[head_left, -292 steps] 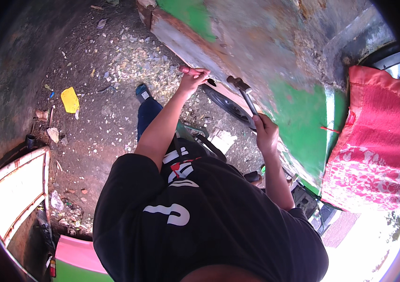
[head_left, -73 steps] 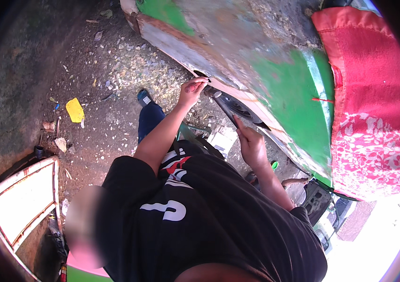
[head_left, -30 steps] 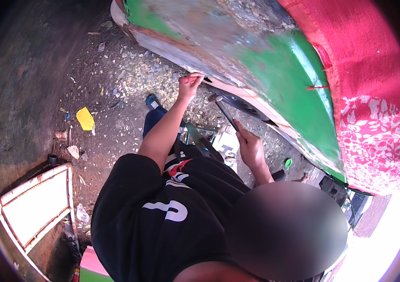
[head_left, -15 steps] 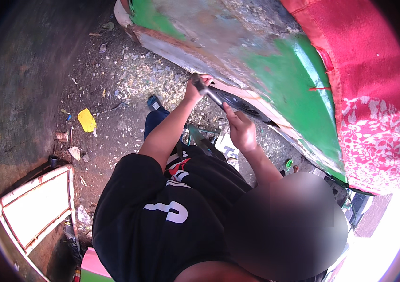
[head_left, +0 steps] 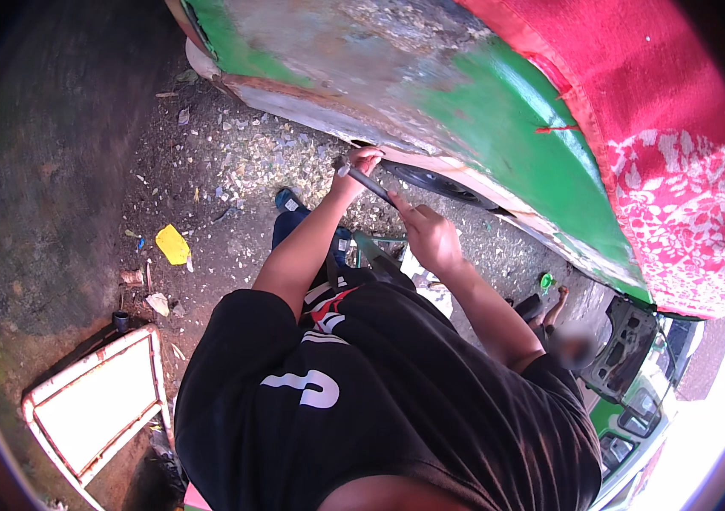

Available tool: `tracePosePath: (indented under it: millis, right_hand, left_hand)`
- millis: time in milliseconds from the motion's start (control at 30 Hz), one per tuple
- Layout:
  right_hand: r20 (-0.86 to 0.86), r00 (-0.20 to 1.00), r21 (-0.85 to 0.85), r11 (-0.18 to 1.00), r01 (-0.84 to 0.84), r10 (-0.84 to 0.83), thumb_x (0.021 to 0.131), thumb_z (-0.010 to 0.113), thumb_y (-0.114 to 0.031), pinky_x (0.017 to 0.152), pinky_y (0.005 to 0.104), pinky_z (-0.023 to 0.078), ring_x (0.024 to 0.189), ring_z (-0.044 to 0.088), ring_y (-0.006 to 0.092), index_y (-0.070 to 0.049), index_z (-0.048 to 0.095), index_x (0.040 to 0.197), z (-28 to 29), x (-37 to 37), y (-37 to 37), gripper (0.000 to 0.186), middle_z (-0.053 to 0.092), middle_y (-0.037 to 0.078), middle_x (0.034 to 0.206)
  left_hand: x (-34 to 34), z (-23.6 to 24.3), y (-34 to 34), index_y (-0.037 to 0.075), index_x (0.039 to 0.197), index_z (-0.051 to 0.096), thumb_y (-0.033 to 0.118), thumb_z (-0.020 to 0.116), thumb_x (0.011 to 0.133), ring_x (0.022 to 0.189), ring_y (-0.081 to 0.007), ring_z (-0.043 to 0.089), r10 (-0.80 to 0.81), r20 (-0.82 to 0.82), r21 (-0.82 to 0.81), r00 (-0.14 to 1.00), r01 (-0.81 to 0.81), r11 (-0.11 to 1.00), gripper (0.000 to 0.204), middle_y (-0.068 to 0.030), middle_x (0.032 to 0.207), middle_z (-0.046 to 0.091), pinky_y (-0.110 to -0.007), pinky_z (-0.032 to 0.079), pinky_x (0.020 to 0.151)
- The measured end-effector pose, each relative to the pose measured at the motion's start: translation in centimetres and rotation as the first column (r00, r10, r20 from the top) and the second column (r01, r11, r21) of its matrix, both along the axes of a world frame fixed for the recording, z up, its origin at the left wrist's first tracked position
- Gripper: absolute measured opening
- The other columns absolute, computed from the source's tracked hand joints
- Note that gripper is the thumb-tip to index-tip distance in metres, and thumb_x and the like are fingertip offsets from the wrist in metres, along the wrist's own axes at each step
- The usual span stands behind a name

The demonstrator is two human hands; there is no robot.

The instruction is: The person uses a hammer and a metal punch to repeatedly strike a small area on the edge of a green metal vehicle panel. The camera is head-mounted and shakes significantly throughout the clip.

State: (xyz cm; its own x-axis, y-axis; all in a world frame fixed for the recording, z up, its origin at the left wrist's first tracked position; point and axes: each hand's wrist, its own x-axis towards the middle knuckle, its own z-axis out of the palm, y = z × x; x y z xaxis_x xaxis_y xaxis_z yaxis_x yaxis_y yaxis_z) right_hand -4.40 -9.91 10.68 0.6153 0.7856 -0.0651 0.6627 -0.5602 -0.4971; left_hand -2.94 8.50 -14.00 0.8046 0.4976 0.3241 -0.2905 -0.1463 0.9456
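We can't tell what the L hand (head_left: 366,160) grips, as the hammer (head_left: 371,181) overlaps it. Wheel (head_left: 431,181) is part-hidden by the vehicle body (head_left: 431,94), itself cut off up top, as is the red cloth (head_left: 661,85). Other person's head (head_left: 571,345) is blurred; pinkish thing (head_left: 195,499) at lower edge mostly cut off, can't ID.

Dark-handled hammer (head_left: 368,180) (head leftward), aslant

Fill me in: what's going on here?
The person's right hand holds a hammer by its handle. The hammer head overlaps the left hand in view; contact is unclear. The left hand is at the lower edge of a patchy green vehicle body panel, near a wheel; anything it holds can't be made out. A red patterned cloth hangs over the panel.
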Motion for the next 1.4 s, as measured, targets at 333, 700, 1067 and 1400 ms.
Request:
tracePosePath:
  millis: [333, 700, 1067, 1400]
  right_hand:
    - [-0.177, 0.965, 0.058, 0.976, 0.208, -0.195, 0.095, 0.059, -0.008, 0.06, 0.039, 0.047, 0.06, 0.058, 0.028, -0.016, 0.06, 0.136, 1.0, -1.5, -4.8, 0.042, 0.058, 0.015, 0.071]
    - [-0.175, 0.958, -0.031, 0.973, 0.227, -0.229, 0.093, 0.059, -0.012, 0.065, 0.0428, 0.052, 0.068, 0.065, 0.0325, -0.027, 0.058, 0.138, 1.6, -1.6, -5.4, 0.048, 0.062, 0.013, 0.076]
    - [0.032, 0.999, 0.178, 0.984, -0.03, 0.025, 0.087, 0.06, -0.005, 0.055, 0.0401, 0.051, 0.06, 0.062, 0.0288, -0.022, 0.06, 0.137, 0.3, -1.4, -1.9, 0.053, 0.06, 0.012, 0.076]
    - [0.165, 0.981, 0.144, 0.981, -0.131, 0.107, 0.09, 0.059, -0.006, 0.049, 0.0404, 0.051, 0.056, 0.061, 0.0275, -0.022, 0.058, 0.138, -1.8, -0.9, -3.2, 0.05, 0.06, 0.009, 0.076]
  left_hand:
    - [-4.0, 3.4, 0.0, 0.004, 0.107, 0.069, -0.007, 0.059, 0.086, 0.112, -0.026, 0.065, -0.119, -0.179, 0.046, 0.977, 0.129, 0.991, 0.026, -0.0128, 0.117, 0.068, -0.034, 0.052, 0.096]
    - [-1.3, 1.1, -1.0, 0.003, 0.102, 0.07, -0.002, 0.069, 0.089, 0.099, -0.0185, 0.068, 0.041, -0.015, -0.113, 0.999, -0.042, 0.993, 0.014, -0.0094, 0.107, 0.072, -0.029, 0.053, 0.089]
    - [-0.2, 0.9, -0.2, 0.004, 0.102, 0.071, 0.0, 0.069, 0.089, 0.088, -0.0141, 0.067, 0.01, 0.029, -0.119, 1.0, -0.007, 0.993, 0.014, -0.0072, 0.095, 0.072, -0.027, 0.053, 0.079]
    - [-0.6, 0.6, -0.9, 0.0, 0.106, 0.069, -0.012, 0.061, 0.087, 0.086, -0.012, 0.061, -0.042, 0.067, -0.235, 0.997, 0.056, 0.97, 0.024, -0.0065, 0.102, 0.067, -0.023, 0.05, 0.078]
